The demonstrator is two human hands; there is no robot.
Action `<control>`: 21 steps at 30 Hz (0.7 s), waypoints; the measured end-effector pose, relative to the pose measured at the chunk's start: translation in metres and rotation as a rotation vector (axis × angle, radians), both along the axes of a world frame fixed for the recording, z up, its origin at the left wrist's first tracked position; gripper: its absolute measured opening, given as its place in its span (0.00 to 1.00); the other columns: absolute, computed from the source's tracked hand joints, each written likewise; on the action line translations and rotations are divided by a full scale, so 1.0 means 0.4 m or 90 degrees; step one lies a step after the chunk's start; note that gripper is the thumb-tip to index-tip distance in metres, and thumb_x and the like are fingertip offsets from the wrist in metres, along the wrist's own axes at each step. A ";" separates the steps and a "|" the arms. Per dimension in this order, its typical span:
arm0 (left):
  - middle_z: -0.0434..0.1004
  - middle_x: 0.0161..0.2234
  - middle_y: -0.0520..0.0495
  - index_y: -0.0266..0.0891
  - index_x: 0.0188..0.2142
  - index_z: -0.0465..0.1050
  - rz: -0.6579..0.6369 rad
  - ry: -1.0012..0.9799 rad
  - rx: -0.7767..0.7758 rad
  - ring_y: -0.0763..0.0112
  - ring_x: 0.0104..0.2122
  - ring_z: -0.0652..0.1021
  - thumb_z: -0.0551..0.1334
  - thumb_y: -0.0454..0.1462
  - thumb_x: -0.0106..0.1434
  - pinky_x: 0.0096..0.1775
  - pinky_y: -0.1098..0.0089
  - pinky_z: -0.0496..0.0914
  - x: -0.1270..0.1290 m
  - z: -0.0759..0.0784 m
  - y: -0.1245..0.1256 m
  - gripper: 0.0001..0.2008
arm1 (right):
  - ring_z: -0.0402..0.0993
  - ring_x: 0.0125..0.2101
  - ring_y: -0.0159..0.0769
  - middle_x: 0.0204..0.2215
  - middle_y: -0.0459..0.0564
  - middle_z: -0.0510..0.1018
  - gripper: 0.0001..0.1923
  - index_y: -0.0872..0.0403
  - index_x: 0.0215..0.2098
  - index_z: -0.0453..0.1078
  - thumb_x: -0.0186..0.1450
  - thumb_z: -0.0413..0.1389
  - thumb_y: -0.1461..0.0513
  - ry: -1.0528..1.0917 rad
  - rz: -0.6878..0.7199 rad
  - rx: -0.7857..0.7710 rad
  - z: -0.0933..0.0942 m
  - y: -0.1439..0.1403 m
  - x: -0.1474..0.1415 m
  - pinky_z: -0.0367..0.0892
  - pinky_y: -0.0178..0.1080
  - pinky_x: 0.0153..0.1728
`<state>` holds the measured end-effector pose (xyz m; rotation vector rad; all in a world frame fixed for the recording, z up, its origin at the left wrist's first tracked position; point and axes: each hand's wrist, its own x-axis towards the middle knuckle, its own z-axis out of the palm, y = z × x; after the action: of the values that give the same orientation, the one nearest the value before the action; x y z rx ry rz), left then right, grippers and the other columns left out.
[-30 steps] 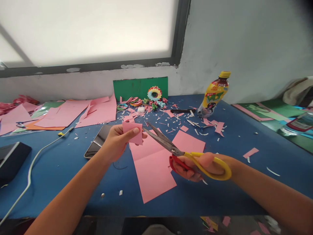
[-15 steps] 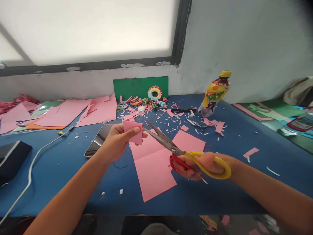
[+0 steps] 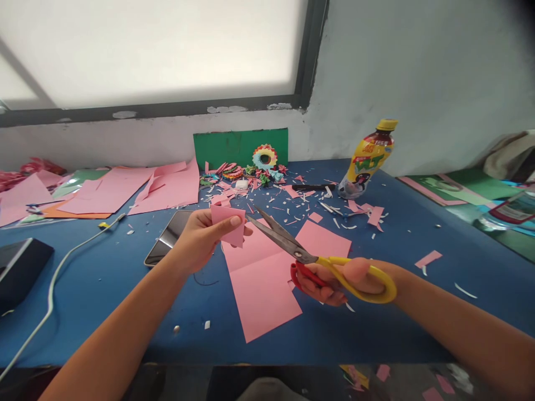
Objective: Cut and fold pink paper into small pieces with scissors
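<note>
The left hand (image 3: 200, 236) holds a small folded pink paper (image 3: 229, 224) pinched between thumb and fingers, lifted above the blue counter (image 3: 104, 278) with its free edge turned toward the right. The right hand (image 3: 346, 278) is closed through the yellow and red handles of a pair of scissors (image 3: 301, 256), gripping them. The scissors' long axis runs slantwise from the right hand up and leftward, and the blades stand a little open with their tips pointing at the folded paper, just beside its right edge; whether they touch it I cannot tell. So the paper lies up and to the left of the scissor hand, and the left hand is the nearer one, since it has hold of it. Under both hands a larger pink sheet (image 3: 263, 284) lies flat on the counter. A phone (image 3: 169, 236) rests near the left wrist, and a bottle (image 3: 368, 161) stands farther back among paper scraps.
</note>
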<state>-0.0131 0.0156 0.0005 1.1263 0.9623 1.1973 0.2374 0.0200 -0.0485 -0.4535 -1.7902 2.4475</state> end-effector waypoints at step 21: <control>0.79 0.25 0.47 0.38 0.28 0.78 -0.054 0.135 0.073 0.72 0.25 0.76 0.68 0.44 0.48 0.25 0.76 0.69 -0.015 -0.010 -0.002 0.12 | 0.44 0.18 0.21 0.21 0.38 0.53 0.38 0.54 0.29 0.53 0.41 0.49 0.31 -0.021 0.023 -0.018 0.006 -0.005 0.005 0.44 0.28 0.16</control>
<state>-0.0191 0.0148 -0.0036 1.3935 1.0034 1.0909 0.2392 0.0179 -0.0462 -0.4705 -1.7956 2.5067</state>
